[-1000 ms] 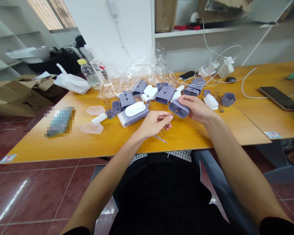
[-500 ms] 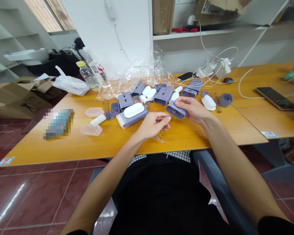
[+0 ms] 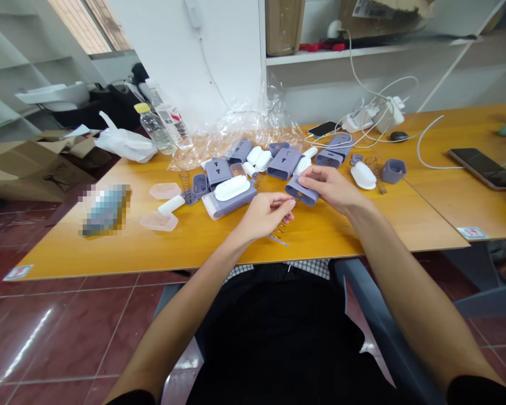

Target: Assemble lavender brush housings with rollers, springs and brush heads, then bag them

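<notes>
Left hand (image 3: pixel 263 216) pinches coiled steel spring (image 3: pixel 280 229); right hand (image 3: pixel 331 188) clasps matte lavender plastic housing (image 3: pixel 301 192) at its one o'clock, fingers closed.

Lilac plastic housing (image 3: pixel 298 193) in the right hand (image 3: pixel 331 188)

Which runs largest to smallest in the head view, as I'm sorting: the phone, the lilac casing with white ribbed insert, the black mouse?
Largest, about level: the lilac casing and the phone; nearness makes ranking them unsure.
Smallest: the black mouse.
</notes>
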`<state>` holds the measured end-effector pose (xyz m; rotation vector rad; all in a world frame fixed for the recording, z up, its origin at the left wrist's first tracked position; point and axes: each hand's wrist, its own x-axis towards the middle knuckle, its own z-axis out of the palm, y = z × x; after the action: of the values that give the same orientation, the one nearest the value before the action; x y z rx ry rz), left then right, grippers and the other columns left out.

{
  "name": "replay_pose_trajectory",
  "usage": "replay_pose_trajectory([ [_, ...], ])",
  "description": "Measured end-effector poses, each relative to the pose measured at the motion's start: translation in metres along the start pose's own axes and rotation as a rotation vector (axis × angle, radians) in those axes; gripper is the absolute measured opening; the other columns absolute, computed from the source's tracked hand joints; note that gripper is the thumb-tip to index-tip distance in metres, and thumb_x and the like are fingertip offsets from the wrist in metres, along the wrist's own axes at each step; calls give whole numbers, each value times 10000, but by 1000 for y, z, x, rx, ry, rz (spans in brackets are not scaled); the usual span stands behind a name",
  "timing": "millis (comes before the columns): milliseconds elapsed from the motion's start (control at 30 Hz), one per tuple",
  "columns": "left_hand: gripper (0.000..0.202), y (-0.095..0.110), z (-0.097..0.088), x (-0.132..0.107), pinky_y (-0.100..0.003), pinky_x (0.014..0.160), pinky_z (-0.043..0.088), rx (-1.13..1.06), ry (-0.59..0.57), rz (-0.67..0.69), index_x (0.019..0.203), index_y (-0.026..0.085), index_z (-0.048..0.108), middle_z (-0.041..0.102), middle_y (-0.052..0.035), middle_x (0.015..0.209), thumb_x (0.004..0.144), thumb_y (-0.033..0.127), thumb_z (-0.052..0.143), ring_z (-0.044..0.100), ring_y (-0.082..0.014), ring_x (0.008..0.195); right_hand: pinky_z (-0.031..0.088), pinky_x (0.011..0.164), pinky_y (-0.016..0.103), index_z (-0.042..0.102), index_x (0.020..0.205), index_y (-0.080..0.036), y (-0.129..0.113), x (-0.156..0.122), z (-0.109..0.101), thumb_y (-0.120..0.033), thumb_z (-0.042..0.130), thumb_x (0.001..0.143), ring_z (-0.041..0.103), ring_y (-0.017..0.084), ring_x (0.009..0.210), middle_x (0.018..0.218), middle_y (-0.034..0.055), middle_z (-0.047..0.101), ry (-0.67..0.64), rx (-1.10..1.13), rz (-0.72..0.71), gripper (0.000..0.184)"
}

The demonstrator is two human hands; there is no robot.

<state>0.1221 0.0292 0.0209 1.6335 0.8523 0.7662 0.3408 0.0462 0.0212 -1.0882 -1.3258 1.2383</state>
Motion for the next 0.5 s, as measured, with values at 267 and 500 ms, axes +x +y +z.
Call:
replay_pose_trajectory([
  [267,193,-6,-7,3,-278,705,610,38,48,19,1170,111,742,774,-58,782,1040,221,651,724,-130,657,456,511,238,687,904,-231,2,-2,-1,-589,962,710,609,122,592,769,-1,732,-34,-1,49,491],
  [500,228,-10,-7,0,-309,734,607,174,-14,85,1221,137,687,791,-65,796,1032,259,650,768,-177,731,562,530,299,673,977,-257,0,-4,4,-576,924,769,651,155,570,759,-5,734,-20,-2,59,456],
])
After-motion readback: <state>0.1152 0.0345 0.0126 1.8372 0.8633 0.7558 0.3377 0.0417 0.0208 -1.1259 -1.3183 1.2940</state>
